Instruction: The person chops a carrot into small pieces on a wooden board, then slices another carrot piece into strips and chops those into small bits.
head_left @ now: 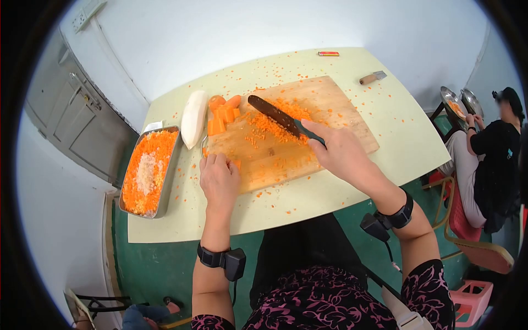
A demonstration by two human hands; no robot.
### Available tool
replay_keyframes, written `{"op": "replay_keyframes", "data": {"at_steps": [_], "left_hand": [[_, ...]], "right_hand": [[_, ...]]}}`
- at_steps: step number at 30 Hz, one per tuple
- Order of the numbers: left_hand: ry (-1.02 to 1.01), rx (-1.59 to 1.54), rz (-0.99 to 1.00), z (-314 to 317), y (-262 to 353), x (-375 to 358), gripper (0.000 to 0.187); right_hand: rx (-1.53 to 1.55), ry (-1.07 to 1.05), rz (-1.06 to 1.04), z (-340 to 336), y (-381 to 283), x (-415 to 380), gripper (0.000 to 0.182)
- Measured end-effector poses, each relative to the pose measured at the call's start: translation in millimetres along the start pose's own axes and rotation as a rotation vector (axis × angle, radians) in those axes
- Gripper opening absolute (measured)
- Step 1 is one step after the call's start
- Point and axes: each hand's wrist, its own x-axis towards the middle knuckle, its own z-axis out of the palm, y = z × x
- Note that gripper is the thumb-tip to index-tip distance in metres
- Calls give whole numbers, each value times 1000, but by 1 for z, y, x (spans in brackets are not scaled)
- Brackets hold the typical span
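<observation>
On the pale table lies a wooden cutting board [330, 104] with a heap of finely chopped carrot [267, 129]. My right hand [341, 151] grips the dark handle of a knife [273, 114], whose blade lies over the heap. At the board's left front, my left hand [219, 177] has its fingers curled down, with a bit of orange carrot [237, 164] beside them; what they hold is hidden. Carrot chunks [217, 125] sit at the board's back left, next to a long peeled white radish [193, 118].
A metal tray [170, 184] of chopped carrot with a pale heap stands at the table's left. A wooden-handled blade [373, 77] and a red packet [328, 54] lie at the back. At right, a seated person [492, 154] handles metal bowls [454, 102].
</observation>
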Motion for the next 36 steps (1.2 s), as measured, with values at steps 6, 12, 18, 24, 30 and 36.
{"op": "replay_keyframes", "data": {"at_steps": [6,12,18,24,30,36], "left_hand": [[10,17,11,1,0,0,7],[25,18,31,1,-1,0,9],[31,27,49,3,-3,0,7],[-12,31,11,0,0,1,6],[5,20,21,0,0,1,7],[-5,13,-3,0,1,1,9]], "right_hand": [[-24,-28,-15,1,-8,-2,37],[-28,22,-43,0,-8,1,36],[-17,-14,9,-1,-11,0,36],[-39,-54,10,0,-12,-4,36],[-45,-28,-27,4,-14,-5,35],[-34,76,-52,5,-13,-8,37]]}}
